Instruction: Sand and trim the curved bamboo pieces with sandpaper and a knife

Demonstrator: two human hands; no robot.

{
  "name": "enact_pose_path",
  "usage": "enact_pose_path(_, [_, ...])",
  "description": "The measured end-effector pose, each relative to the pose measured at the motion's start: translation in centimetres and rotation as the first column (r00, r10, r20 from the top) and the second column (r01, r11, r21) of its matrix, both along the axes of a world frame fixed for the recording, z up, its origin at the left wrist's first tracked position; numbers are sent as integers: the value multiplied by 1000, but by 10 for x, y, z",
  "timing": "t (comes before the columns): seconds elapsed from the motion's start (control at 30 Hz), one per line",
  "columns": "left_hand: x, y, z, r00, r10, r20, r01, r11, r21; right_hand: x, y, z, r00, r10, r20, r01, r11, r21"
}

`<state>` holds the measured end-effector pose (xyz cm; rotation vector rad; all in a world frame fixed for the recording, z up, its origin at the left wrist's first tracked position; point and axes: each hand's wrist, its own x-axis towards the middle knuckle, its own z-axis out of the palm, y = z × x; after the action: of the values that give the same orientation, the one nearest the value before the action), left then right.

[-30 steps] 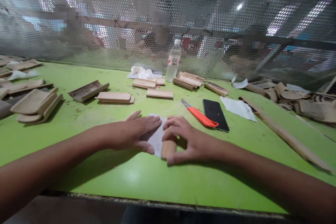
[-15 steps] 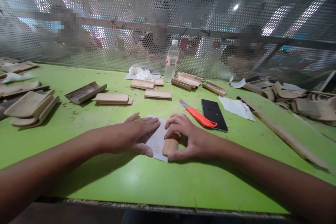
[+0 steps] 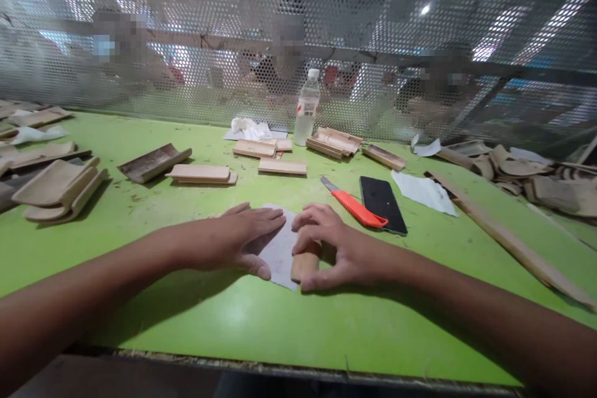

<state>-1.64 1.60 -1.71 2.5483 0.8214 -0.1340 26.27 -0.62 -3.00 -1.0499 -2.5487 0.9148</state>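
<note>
A pale grey sheet that looks like sandpaper [image 3: 278,261] lies flat on the green table [image 3: 224,317] in front of me. My left hand [image 3: 247,233] rests on its left part, fingers stretched out and thumb apart. On the sheet's right side, my right hand [image 3: 329,242] grips a small bamboo piece [image 3: 305,265], with the fingers over its far end and the thumb at its near right edge. Beyond the right hand lie an orange-handled knife [image 3: 357,206], its blade pointing away to the left, and a black phone [image 3: 385,202].
Curved bamboo pieces [image 3: 200,173] lie across the table, some stacked at left [image 3: 63,189] and heaped at right [image 3: 508,165]. A water bottle [image 3: 306,109] stands before a perforated screen [image 3: 209,87]. A long bamboo strip [image 3: 508,233] and white paper [image 3: 424,191] lie right. People sit behind the screen.
The whole view has shifted slightly. Both hands keep nearly the same pose, and the bamboo piece sits only marginally nearer to me on the sheet.
</note>
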Motion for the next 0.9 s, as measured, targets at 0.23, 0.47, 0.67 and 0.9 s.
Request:
enact_pose_path(0.23, [1,0,1,1000,1,2,-1,1000,-6,-1,0,0,1000,29,-10,-28,999,14])
enact_pose_path(0.47, [0,-1,1,1000,-14,-23,14,1000,-13,-4,-6,4,998,58,12,-59,996,64])
enact_pose_path(0.67, [-1,0,-1,1000,-14,1,14,1000,-2,-7,-11,4,998,62,3,-62,997,38])
enact_pose_path(0.9, [1,-1,1,1000,-19,-22,19,1000,-13,-6,-9,4,1000,23,18,-24,997,70])
